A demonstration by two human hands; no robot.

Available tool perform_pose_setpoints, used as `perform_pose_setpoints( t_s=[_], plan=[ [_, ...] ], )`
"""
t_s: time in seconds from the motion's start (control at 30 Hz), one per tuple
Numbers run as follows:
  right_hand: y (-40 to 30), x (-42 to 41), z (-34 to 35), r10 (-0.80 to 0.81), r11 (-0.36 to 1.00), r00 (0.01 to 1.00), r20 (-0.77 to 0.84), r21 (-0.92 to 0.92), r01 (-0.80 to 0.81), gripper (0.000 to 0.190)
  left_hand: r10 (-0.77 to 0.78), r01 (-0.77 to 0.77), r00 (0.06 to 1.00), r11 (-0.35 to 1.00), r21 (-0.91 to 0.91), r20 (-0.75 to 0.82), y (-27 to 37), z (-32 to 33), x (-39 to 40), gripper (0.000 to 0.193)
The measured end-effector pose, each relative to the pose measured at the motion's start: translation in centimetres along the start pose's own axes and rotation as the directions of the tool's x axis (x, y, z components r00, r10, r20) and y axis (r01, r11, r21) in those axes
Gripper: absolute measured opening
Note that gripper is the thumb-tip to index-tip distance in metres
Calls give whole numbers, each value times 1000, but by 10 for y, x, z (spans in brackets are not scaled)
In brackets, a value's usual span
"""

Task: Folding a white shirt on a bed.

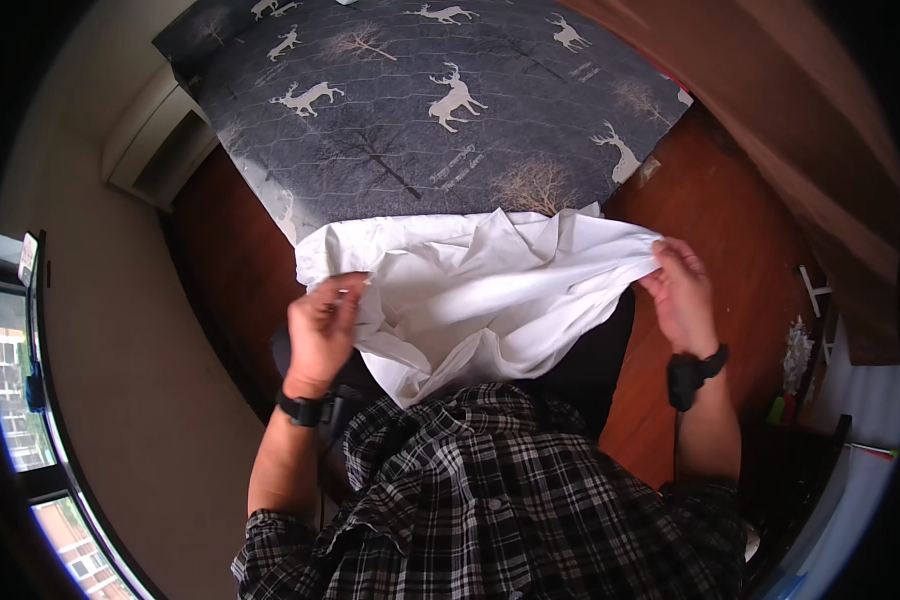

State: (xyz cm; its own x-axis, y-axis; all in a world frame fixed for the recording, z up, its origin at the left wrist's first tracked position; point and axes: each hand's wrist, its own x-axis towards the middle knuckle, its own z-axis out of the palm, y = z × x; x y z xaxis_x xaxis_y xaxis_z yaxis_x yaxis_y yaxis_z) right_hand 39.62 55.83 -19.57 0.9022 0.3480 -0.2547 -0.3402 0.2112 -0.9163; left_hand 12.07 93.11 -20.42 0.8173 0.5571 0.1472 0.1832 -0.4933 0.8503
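A white cloth (487, 292), crumpled into folds, lies across my lap and reaches the near edge of the bed (390, 172). My right hand (679, 292) pinches its right end between thumb and fingers and draws that side taut. Over the left part of the cloth is my left hand (322, 330), slightly blurred, its fingers bent and the fingertips close together. Whether they grip the cloth or a small pale thing at the tips cannot be made out. Black straps with small devices are on both wrists.
Dark grey bedding with white deer and tree prints covers the bed. Left of it stands a pale cabinet (157, 142) by the wall, with a window (19, 360) nearer me. A brown curtain (787, 135) hangs at the right above the reddish wooden floor (735, 225).
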Motion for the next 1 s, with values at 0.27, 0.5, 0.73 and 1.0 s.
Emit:
perform_pose_setpoints(
  t_s=[0.27,0.5,0.73,1.0],
  plan=[
    [-69,-37,-167,14,986,976,-216,164,23,29,-254,100,676,962,-256,-692,-41,-215,-139,23],
    [-37,-61,-221,180,983,947,-265,78,-164,30,-475,155,547,867,-474,-690,-59,-212,-214,23],
    [-40,-60,-225,207,978,944,-257,75,-194,33,-712,405,604,661,-632,-358,-27,-224,-220,16],
    [-30,-22,-207,189,981,936,-298,23,-191,26,-766,585,588,624,-519,-258,-51,-232,-202,17]
  ],
)
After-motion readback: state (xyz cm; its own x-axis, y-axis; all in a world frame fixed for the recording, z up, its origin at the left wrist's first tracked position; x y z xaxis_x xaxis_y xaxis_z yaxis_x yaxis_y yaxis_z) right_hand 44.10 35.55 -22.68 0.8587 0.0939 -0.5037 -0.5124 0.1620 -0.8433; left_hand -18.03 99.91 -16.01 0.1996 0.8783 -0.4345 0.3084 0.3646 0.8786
